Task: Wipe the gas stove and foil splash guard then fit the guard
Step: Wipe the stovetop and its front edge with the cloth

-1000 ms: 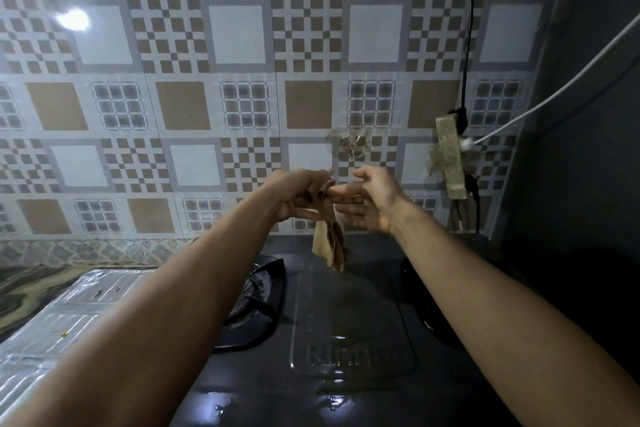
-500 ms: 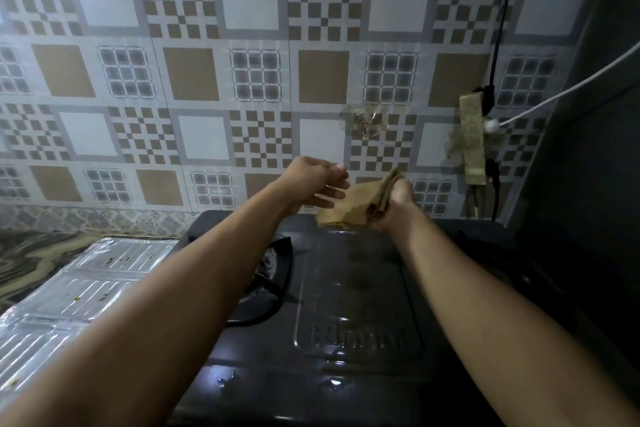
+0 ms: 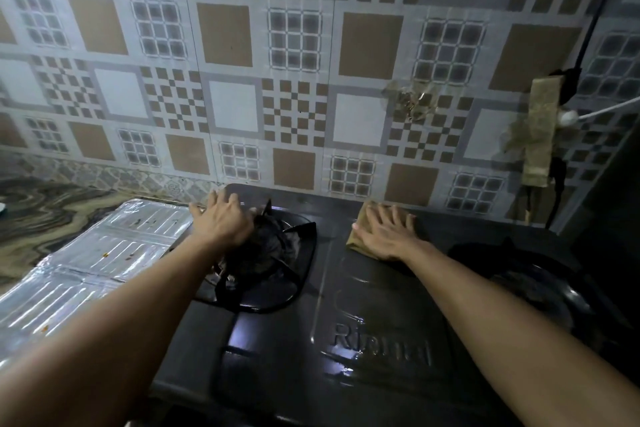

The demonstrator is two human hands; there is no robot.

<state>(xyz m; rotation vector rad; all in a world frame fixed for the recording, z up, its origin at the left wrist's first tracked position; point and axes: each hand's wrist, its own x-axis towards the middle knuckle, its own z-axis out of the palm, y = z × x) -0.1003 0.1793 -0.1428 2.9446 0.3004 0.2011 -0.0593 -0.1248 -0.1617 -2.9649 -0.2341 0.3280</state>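
**Right hand flat on cloth at far centre of stove; guard lying off to the left**

Cloth point(image 3: 360, 236): folded, tan, lies on the far middle strip of the gas stove point(image 3: 346, 340), between the two burners and just short of the tiled wall point(image 3: 311, 80). Only its left and far edges show; the rest is under the palm.

Right hand point(image 3: 386, 234): fingers straight and spread, pressing the cloth flat to the stove top. No curl, no pinch.

Left hand point(image 3: 223, 218): fingers extended and slightly apart, resting over the far edge of the left burner grate point(image 3: 277, 260). It holds nothing; appears to be bracing the stove.

Foil splash guard point(image 3: 86, 260): lies flat on the counter, touching or just beside the stove's left edge, long axis running near-to-far. Small brown flecks visible on it. Not fitted.

Key relation: unwiped stove surface extends from the cloth toward the near side (wet sheen by the embossed brand name point(image 3: 381, 345)) and right toward the right burner point(image 3: 536, 288). Judgement: the stroke should pull near or sweep sideways along the centre strip. The guard lies left of both hands; the left hand is the nearer one.

Stage, judged: stove wiping under way; guard wipe and fitting remain.

Risk: cloth snagging on grate prongs.
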